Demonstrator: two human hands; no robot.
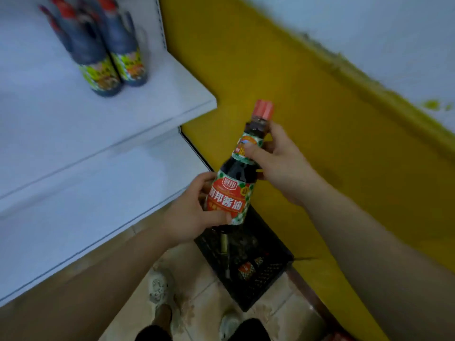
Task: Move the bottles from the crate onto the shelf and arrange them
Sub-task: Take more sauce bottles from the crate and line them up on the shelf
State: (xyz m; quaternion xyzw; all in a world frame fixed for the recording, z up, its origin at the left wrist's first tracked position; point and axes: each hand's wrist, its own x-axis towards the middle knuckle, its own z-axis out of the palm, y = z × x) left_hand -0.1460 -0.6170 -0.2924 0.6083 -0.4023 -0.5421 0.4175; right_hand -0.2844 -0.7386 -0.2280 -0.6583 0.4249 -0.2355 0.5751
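Note:
I hold a dark soy sauce bottle (237,178) with a red cap and a red-and-green label in the air, right of the shelf. My left hand (194,212) grips its lower body around the label. My right hand (278,158) grips its neck just under the cap. Below it on the floor stands a black crate (275,274) with at least one more bottle (247,268) lying inside. On the upper white shelf (73,119) several dark bottles (108,52) of the same kind stand together at the back.
A lower white shelf board (86,200) juts out under the upper one. A yellow wall (295,94) runs along the right, white above. My feet (160,291) stand on the tiled floor beside the crate.

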